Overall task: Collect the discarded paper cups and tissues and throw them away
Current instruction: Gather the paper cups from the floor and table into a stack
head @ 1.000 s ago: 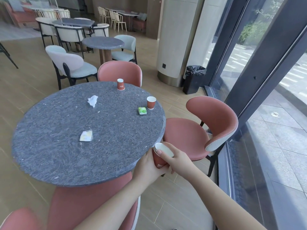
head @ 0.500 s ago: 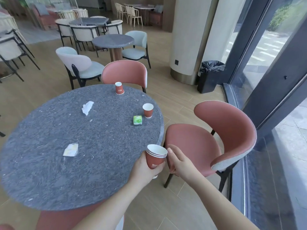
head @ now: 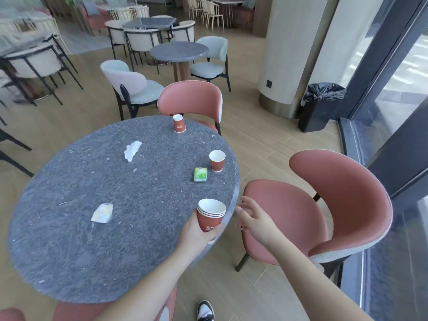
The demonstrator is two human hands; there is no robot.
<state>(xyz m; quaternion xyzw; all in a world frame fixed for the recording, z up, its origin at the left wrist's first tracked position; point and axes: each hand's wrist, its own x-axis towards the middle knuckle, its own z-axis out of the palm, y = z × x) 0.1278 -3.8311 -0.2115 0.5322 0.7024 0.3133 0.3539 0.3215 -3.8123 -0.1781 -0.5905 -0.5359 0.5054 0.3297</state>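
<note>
My left hand [head: 195,230] grips a stack of nested red paper cups [head: 211,216] over the near right edge of the round grey table [head: 69,251]. Just right of the stack, my right hand [head: 253,217] is off it, fingers spread and blurred. A single red cup [head: 217,160] stands upright near the table's right edge, with a green tissue pack [head: 200,174] beside it. Another red cup [head: 179,123] sits upside down at the far edge. A crumpled white tissue [head: 132,150] lies mid-table, and a flat yellowish wrapper or tissue [head: 102,212] lies nearer me.
A black bin with a black liner [head: 319,105] stands by the pillar and the window, beyond the table to the right. Pink chairs [head: 335,200] ring the table on the right, far and near sides. More tables and chairs fill the room behind.
My right hand has let go of the cup stack and opened beside it. The left hand has lifted the stack higher over the table edge. My view has shifted closer and further left.
</note>
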